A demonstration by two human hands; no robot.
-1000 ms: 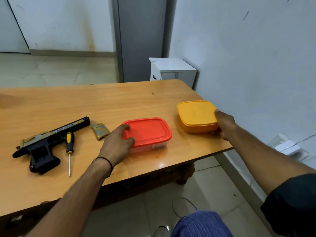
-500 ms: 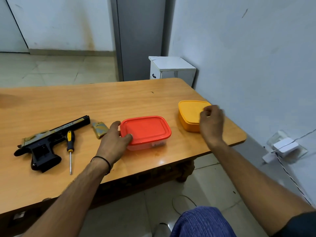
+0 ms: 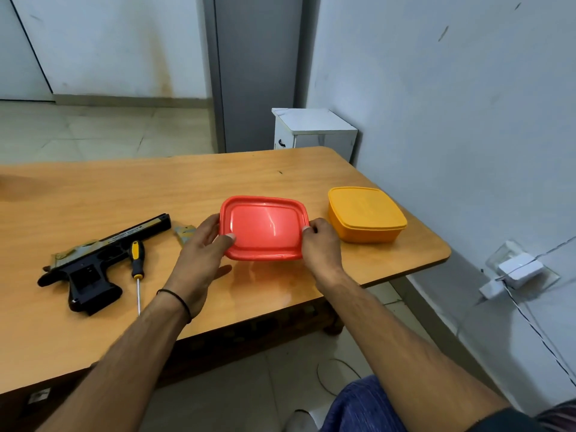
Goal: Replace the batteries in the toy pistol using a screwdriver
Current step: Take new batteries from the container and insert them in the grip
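The right hand (image 3: 321,247) has been moved off the yellow plastic box (image 3: 364,213); the red-lidded rectangular plastic box (image 3: 265,227) is now pinched at either end by it and the left hand (image 3: 199,260). The black toy pistol (image 3: 93,263) and yellow-handled screwdriver (image 3: 136,260) lie untouched toward the tabletop's (image 3: 156,188) left edge; batteries are presumably sought inside.

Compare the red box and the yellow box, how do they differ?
The red box is gripped by the left hand and right hand; the yellow box is untouched. The red box tilts toward the camera; the yellow box sits flat on the table. Both are lidded, rounded rectangles.
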